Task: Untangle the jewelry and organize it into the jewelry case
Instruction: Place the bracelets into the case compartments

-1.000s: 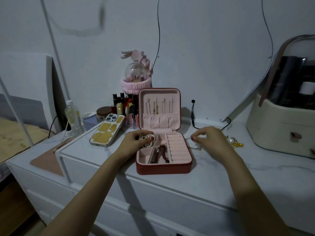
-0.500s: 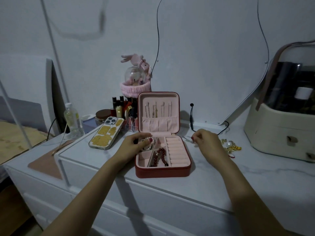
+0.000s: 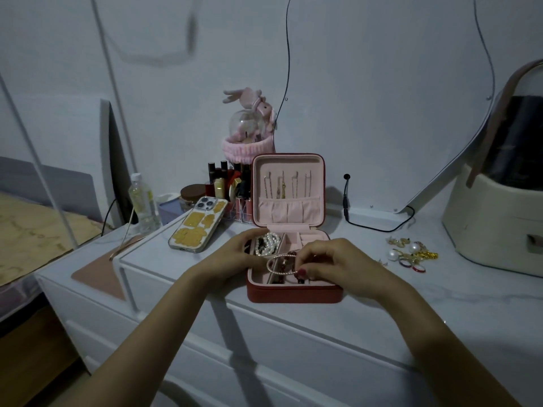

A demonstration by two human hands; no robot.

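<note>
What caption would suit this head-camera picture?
Both hands, left and right, lower a thin bangle into the open red jewelry case.

Phone (image 3: 198, 226) lies left of jewelry case (image 3: 293, 292); loose jewelry (image 3: 411, 254) right.

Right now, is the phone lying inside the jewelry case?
No. The phone lies on the white dresser top to the left of the open jewelry case, outside it.
</note>
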